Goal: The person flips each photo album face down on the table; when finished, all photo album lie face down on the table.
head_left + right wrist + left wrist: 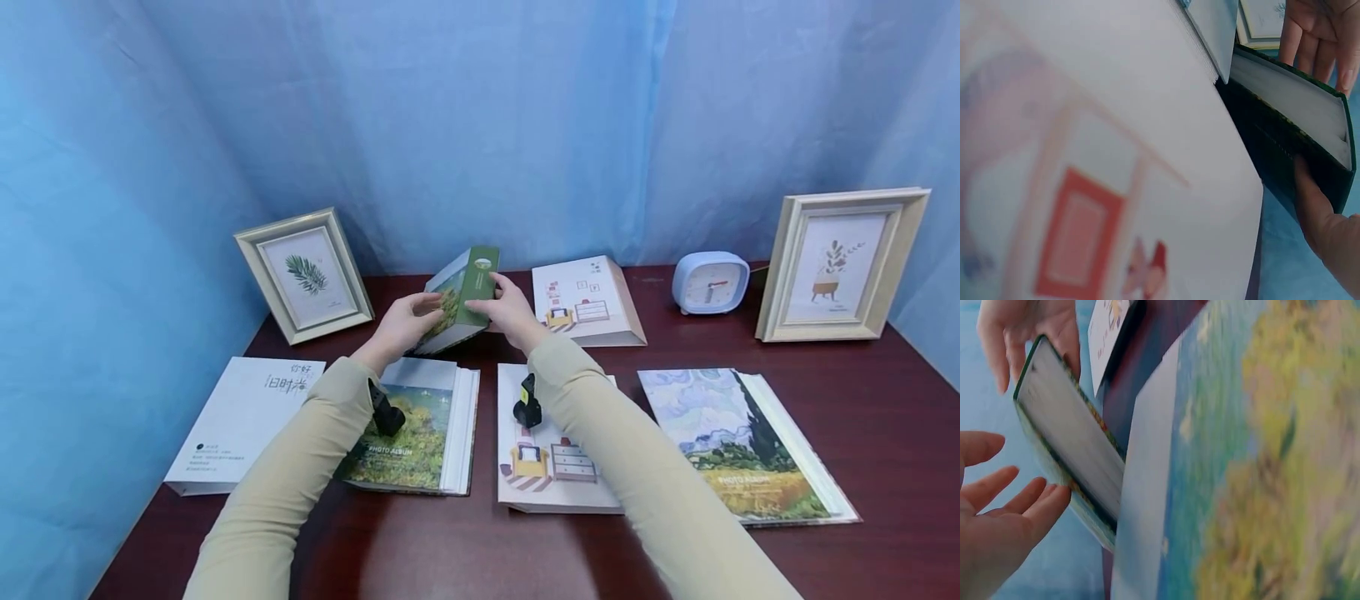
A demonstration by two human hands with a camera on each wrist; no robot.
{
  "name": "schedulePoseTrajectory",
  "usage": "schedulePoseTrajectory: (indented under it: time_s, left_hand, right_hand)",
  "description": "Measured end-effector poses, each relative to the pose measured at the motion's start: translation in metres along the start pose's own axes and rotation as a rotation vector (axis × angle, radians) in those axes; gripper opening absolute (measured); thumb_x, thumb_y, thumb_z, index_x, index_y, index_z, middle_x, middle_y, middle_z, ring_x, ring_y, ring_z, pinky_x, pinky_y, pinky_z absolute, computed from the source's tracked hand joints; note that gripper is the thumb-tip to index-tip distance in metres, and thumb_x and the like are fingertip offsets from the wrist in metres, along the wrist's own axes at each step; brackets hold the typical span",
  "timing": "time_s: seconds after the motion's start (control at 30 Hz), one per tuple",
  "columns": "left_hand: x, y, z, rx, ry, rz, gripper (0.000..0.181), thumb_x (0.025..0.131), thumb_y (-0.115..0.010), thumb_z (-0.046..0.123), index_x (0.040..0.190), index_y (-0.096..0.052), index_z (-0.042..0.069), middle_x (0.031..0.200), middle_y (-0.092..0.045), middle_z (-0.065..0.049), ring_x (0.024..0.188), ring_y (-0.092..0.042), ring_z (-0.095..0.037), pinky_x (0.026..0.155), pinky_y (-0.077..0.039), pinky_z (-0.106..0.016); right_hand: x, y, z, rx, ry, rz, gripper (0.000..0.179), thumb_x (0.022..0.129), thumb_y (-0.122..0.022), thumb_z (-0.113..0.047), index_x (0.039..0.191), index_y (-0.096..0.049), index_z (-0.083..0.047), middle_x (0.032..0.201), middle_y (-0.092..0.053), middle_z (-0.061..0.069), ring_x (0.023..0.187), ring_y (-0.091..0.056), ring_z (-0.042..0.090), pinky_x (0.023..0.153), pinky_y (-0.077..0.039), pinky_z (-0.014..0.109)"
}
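Note:
A thick green-spined photo album (467,304) is tilted at the back of the table, between the left picture frame and a white album. My right hand (512,312) holds it by the spine side, thumb across the green spine (1272,140) and fingers round the far edge. At its painted cover is my left hand (408,327); in the left wrist view this hand (1010,515) has its fingers extended, fingertips right at the cover. The white page block (1069,419) faces the wrist cameras. In front of it lies another landscape-covered photo album (416,425), below my left wrist.
White albums lie at the far left (243,417), under my right forearm (555,475) and at the back (585,304). A painted album (738,442) lies at right. Picture frames stand at left (307,275) and right (840,267), with a blue clock (711,283) near the right one.

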State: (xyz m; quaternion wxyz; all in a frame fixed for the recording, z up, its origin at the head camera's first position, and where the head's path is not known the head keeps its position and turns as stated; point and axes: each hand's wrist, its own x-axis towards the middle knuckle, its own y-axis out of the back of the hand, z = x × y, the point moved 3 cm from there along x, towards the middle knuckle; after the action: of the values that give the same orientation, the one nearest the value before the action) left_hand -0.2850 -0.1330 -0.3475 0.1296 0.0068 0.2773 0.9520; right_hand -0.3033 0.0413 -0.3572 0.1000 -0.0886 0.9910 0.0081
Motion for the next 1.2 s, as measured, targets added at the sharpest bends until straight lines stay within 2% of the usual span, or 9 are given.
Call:
schedulePoseTrajectory:
  time_s: [0.1, 0.23, 0.37, 0.57, 0.8, 1.03, 1.2]
  left_hand:
    - [0.001, 0.004, -0.007, 0.004, 0.038, -0.037, 0.044, 0.099, -0.049, 0.019, 0.141, -0.044, 0.004, 0.142, -0.044, -0.018, 0.13, -0.043, -0.032, 0.104, -0.04, -0.047]
    - [0.003, 0.007, -0.017, 0.061, 0.111, -0.079, 0.045, 0.099, -0.05, 0.021, 0.141, -0.044, 0.005, 0.144, -0.042, -0.019, 0.131, -0.042, -0.034, 0.103, -0.04, -0.047]
    - [0.006, 0.009, -0.026, 0.126, 0.185, -0.111, 0.048, 0.098, -0.052, 0.02, 0.143, -0.041, 0.005, 0.148, -0.035, -0.021, 0.136, -0.034, -0.036, 0.106, -0.037, -0.049]
    - [0.007, 0.012, -0.032, 0.169, 0.254, -0.128, 0.052, 0.097, -0.053, 0.019, 0.145, -0.038, 0.004, 0.152, -0.027, -0.02, 0.139, -0.027, -0.036, 0.109, -0.032, -0.049]
    - [0.008, 0.01, -0.033, 0.198, 0.244, -0.138, 0.053, 0.096, -0.055, 0.019, 0.144, -0.038, 0.003, 0.151, -0.029, -0.021, 0.138, -0.029, -0.037, 0.108, -0.033, -0.049]
    - [0.008, 0.009, -0.033, 0.175, 0.247, -0.125, 0.052, 0.095, -0.057, 0.017, 0.143, -0.041, 0.003, 0.151, -0.029, -0.021, 0.139, -0.028, -0.036, 0.109, -0.033, -0.048]
    - [0.008, 0.008, -0.034, 0.182, 0.24, -0.125, 0.05, 0.094, -0.059, 0.017, 0.14, -0.044, 0.003, 0.15, -0.032, -0.021, 0.136, -0.033, -0.037, 0.105, -0.037, -0.048]
  right_hand:
    - [0.001, -0.001, 0.002, -0.017, -0.002, -0.007, 0.075, 0.09, -0.063, -0.008, 0.152, -0.02, -0.016, 0.151, -0.028, 0.018, 0.127, -0.047, 0.034, 0.1, -0.045, 0.047]
    - [0.002, -0.002, 0.003, -0.036, -0.011, 0.001, 0.077, 0.089, -0.064, -0.004, 0.152, -0.021, -0.016, 0.15, -0.03, 0.019, 0.126, -0.047, 0.035, 0.1, -0.045, 0.047]
    - [0.004, -0.002, 0.004, -0.063, -0.027, 0.016, 0.078, 0.087, -0.065, -0.002, 0.151, -0.022, -0.015, 0.15, -0.03, 0.019, 0.128, -0.045, 0.034, 0.1, -0.045, 0.045]
    - [0.006, 0.001, 0.007, -0.184, -0.039, 0.035, 0.076, 0.087, -0.067, -0.009, 0.15, -0.025, -0.014, 0.15, -0.031, 0.017, 0.133, -0.039, 0.032, 0.103, -0.042, 0.045]
    - [0.006, 0.003, 0.008, -0.317, -0.044, -0.001, 0.076, 0.088, -0.066, -0.018, 0.151, -0.023, -0.012, 0.156, -0.023, 0.012, 0.14, -0.028, 0.032, 0.111, -0.031, 0.047]
    - [0.006, 0.002, 0.009, -0.311, -0.058, -0.033, 0.072, 0.092, -0.061, -0.022, 0.151, -0.023, -0.015, 0.157, -0.02, 0.009, 0.141, -0.026, 0.032, 0.113, -0.027, 0.049]
    - [0.008, 0.003, 0.011, -0.281, -0.083, -0.051, 0.07, 0.093, -0.058, -0.027, 0.152, -0.021, -0.016, 0.158, -0.017, 0.008, 0.143, -0.022, 0.031, 0.114, -0.024, 0.051]
